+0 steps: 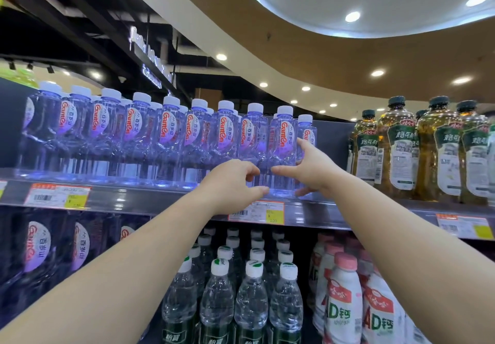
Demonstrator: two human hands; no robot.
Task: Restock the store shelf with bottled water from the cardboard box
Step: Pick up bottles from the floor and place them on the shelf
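Observation:
A row of clear Ganten water bottles (166, 134) with white caps stands along the upper shelf (134, 196). My right hand (308, 168) wraps the lower half of the rightmost front water bottle (284, 134), thumb across its front and index finger up its right side. The bottle stands upright on the shelf. A smaller-looking bottle (306, 129) stands behind it. My left hand (230, 183) hovers just left of that bottle's base, fingers curled and apart, holding nothing. The cardboard box is out of view.
Amber drink bottles (401, 151) with dark caps fill the same shelf to the right. Below stand white-capped water bottles (251, 290), pink-capped milk drinks (345, 298) and large Ganten bottles (37, 250). Price tags (257, 211) line the shelf edge.

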